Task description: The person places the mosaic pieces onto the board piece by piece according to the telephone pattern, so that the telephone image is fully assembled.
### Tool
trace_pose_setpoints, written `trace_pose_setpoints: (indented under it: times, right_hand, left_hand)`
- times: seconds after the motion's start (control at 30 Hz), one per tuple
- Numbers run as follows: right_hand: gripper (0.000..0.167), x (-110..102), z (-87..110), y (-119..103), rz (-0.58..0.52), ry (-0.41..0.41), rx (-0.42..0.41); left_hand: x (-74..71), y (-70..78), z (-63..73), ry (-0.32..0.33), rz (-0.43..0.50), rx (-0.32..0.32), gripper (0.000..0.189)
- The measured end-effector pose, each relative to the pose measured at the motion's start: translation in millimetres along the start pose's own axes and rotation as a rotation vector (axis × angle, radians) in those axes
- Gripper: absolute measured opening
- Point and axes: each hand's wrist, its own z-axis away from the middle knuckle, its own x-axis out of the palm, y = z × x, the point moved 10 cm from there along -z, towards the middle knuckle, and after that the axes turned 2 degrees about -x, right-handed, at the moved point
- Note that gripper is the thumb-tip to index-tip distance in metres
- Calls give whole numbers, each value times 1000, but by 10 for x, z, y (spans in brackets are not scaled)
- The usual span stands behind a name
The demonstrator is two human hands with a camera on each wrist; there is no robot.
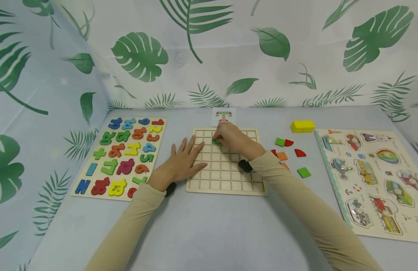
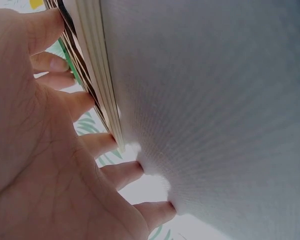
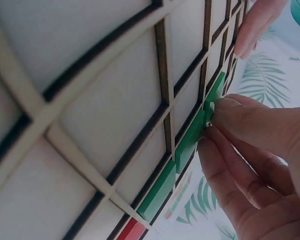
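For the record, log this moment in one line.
right hand: pinches flat green tile at pale wooden grid board | left hand: fingers spread across board's left edge

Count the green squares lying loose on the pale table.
2: one green square beside a red quarter-circle, another square at lower right; the beige right sleeve may hide more.
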Motion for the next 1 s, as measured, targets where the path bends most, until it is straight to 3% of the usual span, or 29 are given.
trace_pose_setpoints:
  times: [0.3, 0.57, 0.83, 1.0]
  right_hand:
    - [16, -25, 60, 3, -14, 6, -22]
    - [25, -93, 225, -10, -92, -22, -96]
    - [23, -496, 623, 256, -169, -22, -52]
    - [22, -791, 950, 510, -146, -24, 53]
  left_hand:
    - [8, 24, 1, -4, -10, -1, 79]
    - [-5, 27, 2, 21, -18, 6, 80]
    - [-5, 30, 24, 18, -10, 4, 80]
    - [2, 29, 14, 24, -6, 6, 80]
